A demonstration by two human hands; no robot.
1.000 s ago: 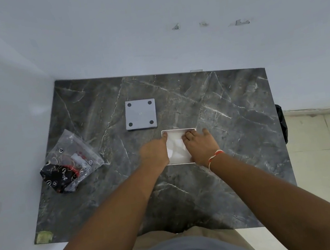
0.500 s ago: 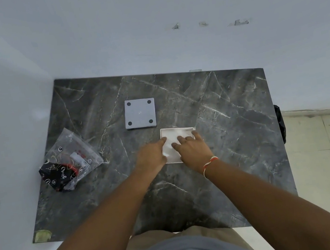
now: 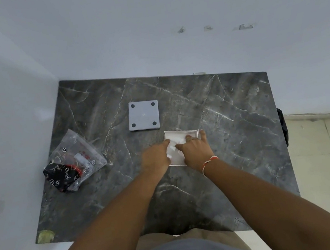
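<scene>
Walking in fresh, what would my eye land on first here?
The left hand and the right hand meet over a shallow white box mid-table, fingers on the white wrapping inside. Beyond it on the dark marble table lies a grey square plate with four dark dots; a clear bag of black-and-red things sits at the left edge.

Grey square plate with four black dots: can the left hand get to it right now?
Probably yes: the grey square plate lies just beyond the left hand, with only bare dark marble tabletop between.
</scene>
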